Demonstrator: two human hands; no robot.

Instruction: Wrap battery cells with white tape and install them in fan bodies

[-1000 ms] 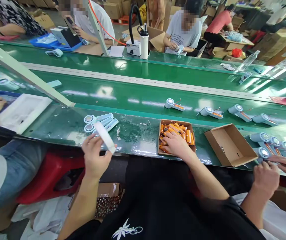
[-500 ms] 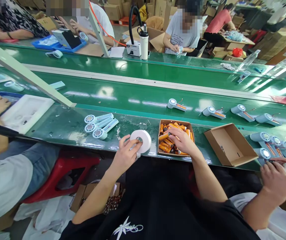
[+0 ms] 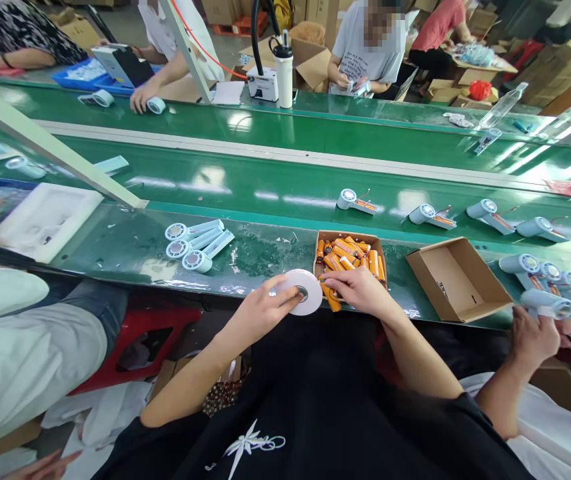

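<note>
Camera-facing tape roll (image 3: 311, 291) pinched by left hand (image 3: 261, 312), battery (image 3: 334, 300) lengthwise bodyward at right hand (image 3: 364, 291), that grip unclear.

The single view comes from a camera worn on the person's head, above the black shirt (image 3: 335, 400) at the near edge, and faces forward and steeply down, with the green belt (image 3: 245, 179) crossing at a slant. The left hand (image 3: 260, 310) and right hand (image 3: 360, 290) are close to the lens, central, at the near edge of the table (image 3: 265, 243). Coverage is wide, from a red stool (image 3: 165, 319) at near left to a co-worker's hand (image 3: 535, 337) at near right, with the far worker (image 3: 368, 50) showing small.
</note>
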